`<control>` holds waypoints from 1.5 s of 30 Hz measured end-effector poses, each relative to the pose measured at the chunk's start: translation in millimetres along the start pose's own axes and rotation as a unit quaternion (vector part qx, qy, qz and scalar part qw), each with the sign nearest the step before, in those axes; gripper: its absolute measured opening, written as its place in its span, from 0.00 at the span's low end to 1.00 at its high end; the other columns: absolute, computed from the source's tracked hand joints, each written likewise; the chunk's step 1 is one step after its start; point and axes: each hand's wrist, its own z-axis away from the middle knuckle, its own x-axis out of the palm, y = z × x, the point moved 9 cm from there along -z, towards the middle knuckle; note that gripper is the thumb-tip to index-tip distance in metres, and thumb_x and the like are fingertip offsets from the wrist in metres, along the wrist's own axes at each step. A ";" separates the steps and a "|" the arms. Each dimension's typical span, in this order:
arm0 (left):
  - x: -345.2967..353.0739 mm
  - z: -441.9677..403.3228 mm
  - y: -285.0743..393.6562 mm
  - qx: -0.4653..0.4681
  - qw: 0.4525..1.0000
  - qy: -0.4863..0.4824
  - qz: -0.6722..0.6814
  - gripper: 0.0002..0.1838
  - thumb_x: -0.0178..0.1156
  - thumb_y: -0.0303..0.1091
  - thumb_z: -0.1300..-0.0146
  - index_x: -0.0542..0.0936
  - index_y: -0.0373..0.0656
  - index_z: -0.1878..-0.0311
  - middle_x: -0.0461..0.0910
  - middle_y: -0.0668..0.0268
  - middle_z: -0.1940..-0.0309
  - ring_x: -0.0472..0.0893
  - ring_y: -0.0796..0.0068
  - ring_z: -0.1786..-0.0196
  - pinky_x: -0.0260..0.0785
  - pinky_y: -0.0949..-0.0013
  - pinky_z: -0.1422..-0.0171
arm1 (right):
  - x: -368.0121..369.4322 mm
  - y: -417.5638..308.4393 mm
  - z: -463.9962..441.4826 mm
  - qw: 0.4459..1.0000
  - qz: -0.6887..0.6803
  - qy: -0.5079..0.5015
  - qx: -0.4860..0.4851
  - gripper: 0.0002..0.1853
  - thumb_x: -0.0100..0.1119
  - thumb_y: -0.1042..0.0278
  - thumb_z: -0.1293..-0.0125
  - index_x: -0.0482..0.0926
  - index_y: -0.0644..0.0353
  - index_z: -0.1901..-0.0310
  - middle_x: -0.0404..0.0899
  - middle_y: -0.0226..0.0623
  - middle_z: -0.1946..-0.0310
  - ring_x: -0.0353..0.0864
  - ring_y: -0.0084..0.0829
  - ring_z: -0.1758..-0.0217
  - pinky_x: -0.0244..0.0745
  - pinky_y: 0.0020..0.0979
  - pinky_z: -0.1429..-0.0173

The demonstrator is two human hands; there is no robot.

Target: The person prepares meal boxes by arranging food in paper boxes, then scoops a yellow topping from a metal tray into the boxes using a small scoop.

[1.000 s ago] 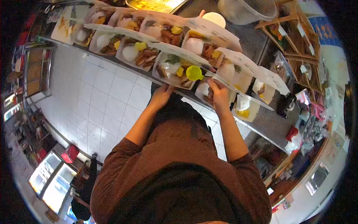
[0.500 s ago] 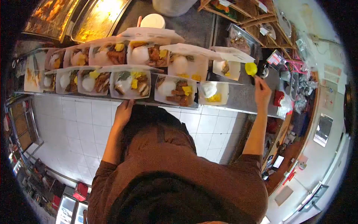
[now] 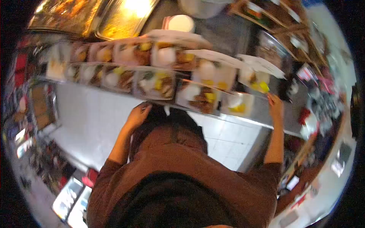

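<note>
My right hand (image 3: 276, 105) is closed on a thin dark-handled utensil, mostly hidden by the fingers and blur. At its far end a lump of yellow food (image 3: 262, 87) is over the front of an open white lunch box (image 3: 251, 78) at the right end of the back row. Just in front of my body, my left hand (image 3: 139, 115) is by the counter's front edge, its fingers blurred. Nearest to it is a lunch box (image 3: 154, 83) with rice, greens, yellow pieces and sliced meat. Another box (image 3: 237, 103) with rice and yellow food stands left of my right hand.
Two rows of open lunch boxes line the steel counter (image 3: 289, 114). Behind them are metal food trays (image 3: 123, 22), a round white lid (image 3: 181, 24) and a pale tub (image 3: 205, 7). Wooden shelving (image 3: 281, 28) and plastic bags (image 3: 327, 102) flank the right side.
The view has swung, shifting the counter rightward. My right hand has lowered the yellow food from beside the back-right box to its front. My left hand has drawn slightly back from the counter edge.
</note>
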 end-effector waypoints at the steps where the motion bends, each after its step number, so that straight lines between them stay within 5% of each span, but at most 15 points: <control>1: -7.8 5.3 8.0 0.033 0.999 0.009 -0.001 0.23 0.54 0.49 0.29 0.79 0.38 0.45 0.83 0.52 0.52 0.82 0.54 0.48 0.71 0.59 0.42 | -4.4 -13.8 2.7 0.998 0.063 -0.013 -0.017 0.14 0.56 0.63 0.32 0.83 0.54 0.49 0.82 0.48 0.58 0.82 0.48 0.56 0.76 0.43 0.50; 4: -37.6 20.0 -7.9 0.028 1.000 -0.008 0.000 0.23 0.54 0.49 0.29 0.79 0.38 0.47 0.83 0.53 0.53 0.82 0.57 0.49 0.71 0.61 0.42 | -16.4 21.1 -8.5 0.999 0.004 0.010 0.048 0.14 0.53 0.63 0.29 0.83 0.61 0.51 0.84 0.44 0.54 0.83 0.44 0.53 0.76 0.40 0.48; 7: -68.2 44.2 -30.2 0.014 0.998 -0.062 -0.012 0.21 0.54 0.47 0.28 0.80 0.36 0.51 0.84 0.58 0.58 0.82 0.65 0.52 0.72 0.64 0.44 | -39.8 19.6 -2.9 0.981 -0.069 0.176 -0.046 0.16 0.54 0.60 0.27 0.83 0.64 0.51 0.74 0.26 0.76 0.72 0.25 0.73 0.70 0.30 0.68; 9: -78.8 60.0 -61.6 -0.027 0.981 -0.114 0.152 0.18 0.54 0.45 0.27 0.81 0.37 0.53 0.83 0.64 0.63 0.81 0.73 0.57 0.72 0.69 0.48 | -37.0 29.0 16.5 0.848 -0.439 0.125 0.270 0.13 0.57 0.58 0.29 0.83 0.57 0.52 0.73 0.25 0.76 0.70 0.18 0.74 0.66 0.25 0.71; 10: -94.9 67.2 -63.7 -0.023 0.984 -0.104 0.143 0.17 0.53 0.43 0.27 0.81 0.38 0.54 0.82 0.68 0.65 0.80 0.79 0.59 0.72 0.72 0.51 | -39.2 -10.0 12.0 0.788 -0.571 0.129 0.189 0.09 0.61 0.59 0.32 0.81 0.53 0.58 0.60 0.19 0.79 0.56 0.12 0.79 0.51 0.19 0.77; 11: -104.6 69.5 -70.2 -0.020 0.984 -0.101 0.145 0.17 0.53 0.43 0.27 0.81 0.38 0.54 0.82 0.68 0.65 0.80 0.79 0.59 0.72 0.72 0.51 | -44.3 -49.2 14.5 0.789 -0.571 0.129 0.185 0.09 0.61 0.59 0.32 0.81 0.53 0.58 0.60 0.19 0.79 0.56 0.12 0.79 0.51 0.19 0.77; 13: -136.3 69.2 -86.9 -0.023 0.988 -0.043 0.146 0.17 0.54 0.43 0.27 0.80 0.38 0.52 0.82 0.67 0.65 0.80 0.77 0.58 0.72 0.71 0.49 | -37.3 -142.1 21.6 0.681 -0.681 0.105 0.248 0.08 0.61 0.61 0.33 0.76 0.52 0.68 0.60 0.17 0.79 0.54 0.12 0.80 0.48 0.19 0.78; 16: -168.4 48.0 -121.5 -0.004 0.985 0.031 0.172 0.17 0.54 0.43 0.27 0.79 0.38 0.50 0.83 0.63 0.61 0.81 0.74 0.57 0.72 0.70 0.48 | -9.9 -301.8 15.1 0.730 -0.666 -0.003 0.152 0.07 0.58 0.63 0.33 0.78 0.53 0.69 0.61 0.16 0.80 0.56 0.11 0.79 0.53 0.20 0.76; 19: -198.0 23.1 -147.9 0.011 0.980 0.080 0.184 0.18 0.55 0.45 0.29 0.79 0.40 0.48 0.85 0.61 0.57 0.83 0.72 0.55 0.73 0.68 0.48 | 34.6 -461.0 21.7 0.803 -0.556 -0.150 0.152 0.15 0.58 0.60 0.31 0.84 0.60 0.51 0.74 0.19 0.74 0.67 0.12 0.73 0.62 0.17 0.70; 20: -206.7 16.5 -150.0 0.010 0.978 0.092 0.187 0.19 0.55 0.46 0.29 0.79 0.40 0.48 0.85 0.61 0.57 0.84 0.71 0.56 0.74 0.67 0.48 | 50.5 -507.9 13.1 0.847 -0.486 -0.210 0.052 0.13 0.58 0.61 0.30 0.85 0.58 0.52 0.79 0.23 0.70 0.74 0.14 0.69 0.69 0.18 0.65; 23: -224.9 -6.5 -163.1 0.012 0.976 0.103 0.192 0.21 0.53 0.49 0.29 0.79 0.39 0.49 0.85 0.60 0.58 0.84 0.70 0.58 0.74 0.67 0.49 | 82.3 -618.2 5.2 0.893 -0.409 -0.105 -0.156 0.12 0.58 0.66 0.32 0.83 0.65 0.53 0.85 0.39 0.66 0.82 0.27 0.65 0.74 0.27 0.58; 29: -244.9 -36.7 -188.9 -0.028 0.964 0.099 0.245 0.28 0.50 0.57 0.29 0.79 0.37 0.49 0.85 0.61 0.58 0.84 0.68 0.61 0.74 0.65 0.52 | 131.2 -735.5 -17.2 0.915 -0.317 -0.036 -0.247 0.11 0.57 0.68 0.34 0.82 0.60 0.53 0.82 0.46 0.62 0.84 0.43 0.61 0.77 0.36 0.57; 35: -226.2 -68.8 -209.0 -0.092 0.905 -0.008 0.414 0.32 0.47 0.66 0.31 0.80 0.42 0.51 0.84 0.66 0.63 0.82 0.73 0.66 0.72 0.65 0.59 | 162.6 -812.2 -58.5 0.908 -0.027 0.018 -0.418 0.06 0.55 0.73 0.42 0.79 0.54 0.64 0.76 0.37 0.68 0.83 0.41 0.60 0.79 0.40 0.58; 36: -221.9 -76.5 -210.7 -0.081 0.903 -0.020 0.422 0.34 0.47 0.68 0.32 0.80 0.43 0.51 0.84 0.67 0.63 0.82 0.73 0.66 0.72 0.66 0.59 | 179.6 -815.8 -67.1 0.910 0.033 -0.027 -0.413 0.14 0.55 0.76 0.47 0.82 0.51 0.59 0.78 0.35 0.62 0.82 0.39 0.57 0.80 0.39 0.57; 45: -204.3 -86.8 -207.6 -0.059 0.860 -0.071 0.501 0.35 0.44 0.72 0.34 0.79 0.48 0.49 0.85 0.70 0.61 0.81 0.76 0.64 0.68 0.68 0.58 | 185.6 -838.4 -64.6 0.849 0.090 -0.106 -0.511 0.14 0.55 0.76 0.46 0.82 0.50 0.58 0.78 0.36 0.60 0.83 0.42 0.57 0.80 0.40 0.54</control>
